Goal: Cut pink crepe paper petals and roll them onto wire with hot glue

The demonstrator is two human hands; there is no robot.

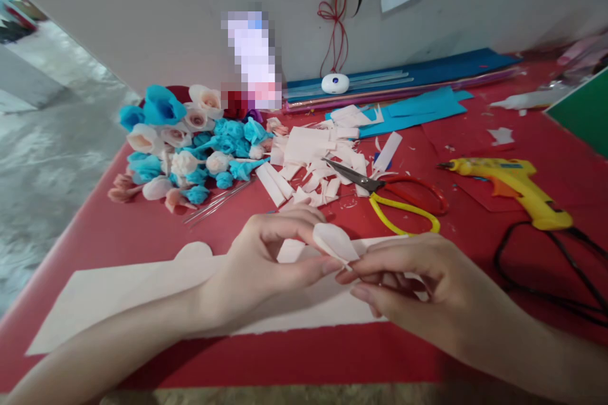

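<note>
My left hand (pixel 266 259) and my right hand (pixel 418 285) meet over the near part of the red table (pixel 118 234). Both pinch one small pale pink paper petal (pixel 335 242); the left thumb and fingers curl round its left side, and the right fingertips grip its lower right tip. Under my hands lies a large pale pink paper sheet (pixel 123 294) with a rounded cut-out at its top edge. The fingers of both hands are closed.
A heap of blue, white and pink paper flowers (pixel 185 145) lies at the far left beside thin wires (pixel 218 202). Cut paper strips (pixel 308 164), red-and-yellow scissors (pixel 394 196), a yellow glue gun (pixel 517 186) with black cord, and blue paper sheets (pixel 418 107) lie beyond my hands.
</note>
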